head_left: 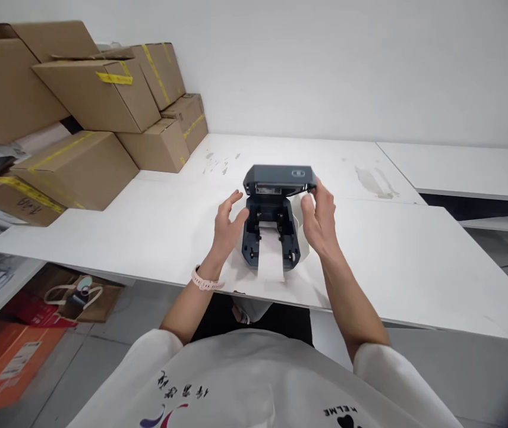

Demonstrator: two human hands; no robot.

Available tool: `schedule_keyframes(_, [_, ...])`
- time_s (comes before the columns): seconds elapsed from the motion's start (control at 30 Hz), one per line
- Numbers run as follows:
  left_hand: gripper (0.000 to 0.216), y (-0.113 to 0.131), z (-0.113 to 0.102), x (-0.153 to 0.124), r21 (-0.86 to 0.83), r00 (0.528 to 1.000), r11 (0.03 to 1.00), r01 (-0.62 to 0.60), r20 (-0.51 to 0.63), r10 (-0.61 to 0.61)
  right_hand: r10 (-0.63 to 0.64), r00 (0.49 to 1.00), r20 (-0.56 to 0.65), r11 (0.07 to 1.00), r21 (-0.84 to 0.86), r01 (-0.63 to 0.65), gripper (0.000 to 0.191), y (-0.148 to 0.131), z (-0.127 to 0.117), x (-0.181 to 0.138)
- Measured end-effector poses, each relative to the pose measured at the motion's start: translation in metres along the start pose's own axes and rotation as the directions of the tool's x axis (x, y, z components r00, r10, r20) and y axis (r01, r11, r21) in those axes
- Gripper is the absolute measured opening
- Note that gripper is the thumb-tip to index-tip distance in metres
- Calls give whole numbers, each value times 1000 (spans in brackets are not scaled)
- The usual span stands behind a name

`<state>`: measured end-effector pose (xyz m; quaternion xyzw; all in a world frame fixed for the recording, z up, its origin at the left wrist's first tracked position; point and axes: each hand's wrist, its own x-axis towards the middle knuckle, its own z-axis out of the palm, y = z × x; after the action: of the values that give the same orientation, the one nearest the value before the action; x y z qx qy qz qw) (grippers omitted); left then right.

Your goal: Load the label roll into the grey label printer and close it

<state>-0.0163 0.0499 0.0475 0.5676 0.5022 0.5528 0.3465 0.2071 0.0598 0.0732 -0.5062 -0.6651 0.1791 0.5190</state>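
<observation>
A dark grey label printer [248,241] sits on the white table with its lid [280,175] raised at the back. A strip of white label paper [271,252] runs through the middle of the body and out over its front edge. My left hand [227,226] is beside the printer's left side, fingers spread, the thumb close to the body's edge; whether it touches I cannot tell. At the lid's right corner is my right hand [320,217], its fingers on the edge and the thumb just below. Part of a white sheet or backing shows behind the printer's right side.
Stacked cardboard boxes [97,95] with yellow tape fill the left end of the white table [169,232], against the wall. Below at left are an orange box [13,368] and a paper bag [106,297]. A lower shelf [503,223] lies to the right.
</observation>
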Motion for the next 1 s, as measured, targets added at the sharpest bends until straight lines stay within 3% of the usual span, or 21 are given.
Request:
schedule_keyframes(0.13, [79, -32, 16, 20, 81, 967, 971, 226, 101, -234, -78, 997, -25, 994, -79, 76, 75, 8, 15, 56])
schedule_keyframes(0.27, [87, -49, 27, 19, 83, 956, 963, 257, 122, -266, -88, 995, 47, 992, -81, 92, 86, 25, 22, 97])
schedule_keyframes(0.37, [88, -49, 27, 17, 96, 957, 960, 264, 98, -273, -100, 993, 65, 984, -141, 109, 96, 23, 18, 106])
schedule_keyframes(0.47, [88, -46, 26, 17, 125, 956, 956, 264, 98, -276, -203, 979, -4, 951, -237, 196, 75, 6, 12, 94])
schedule_keyframes(0.53, [91, -43, 25, 18, 176, 955, 950, 258, 100, -278, -215, 963, 164, 921, -294, 256, 53, -3, 15, 82])
schedule_keyframes(0.57, [93, -42, 24, 18, 205, 955, 945, 256, 96, -280, -174, 924, 342, 895, -337, 293, 48, -6, 19, 77])
schedule_keyframes(0.6, [95, -41, 24, 19, 232, 955, 939, 255, 89, -282, -99, 840, 534, 859, -380, 343, 45, -6, 25, 73])
schedule_keyframes(0.63, [96, -40, 24, 19, 252, 955, 933, 257, 81, -285, -7, 721, 693, 820, -408, 401, 43, -6, 33, 71])
schedule_keyframes(0.7, [98, -39, 23, 19, 253, 955, 931, 263, 72, -289, 149, 487, 860, 767, -412, 492, 40, -1, 50, 70])
schedule_keyframes(0.77, [99, -40, 23, 18, 219, 956, 940, 264, 67, -284, 196, 353, 915, 773, -366, 518, 36, 4, 63, 73])
schedule_keyframes(0.83, [98, -43, 23, 17, 171, 959, 950, 261, 62, -275, 180, 265, 947, 803, -297, 517, 35, 5, 66, 79])
schedule_keyframes(0.9, [97, -45, 23, 17, 143, 962, 957, 254, 65, -265, 74, 173, 982, 883, -145, 446, 38, 5, 52, 85])
schedule_keyframes(0.93, [97, -45, 23, 16, 144, 962, 957, 252, 70, -264, -12, 155, 988, 929, -46, 368, 40, 5, 39, 87])
schedule_keyframes(0.97, [96, -46, 23, 16, 151, 961, 956, 253, 76, -266, -102, 170, 980, 961, 53, 273, 42, 6, 21, 89])
schedule_keyframes(1.0, [95, -46, 23, 15, 159, 959, 953, 257, 81, -272, -177, 220, 959, 974, 139, 177, 44, 10, -1, 89])
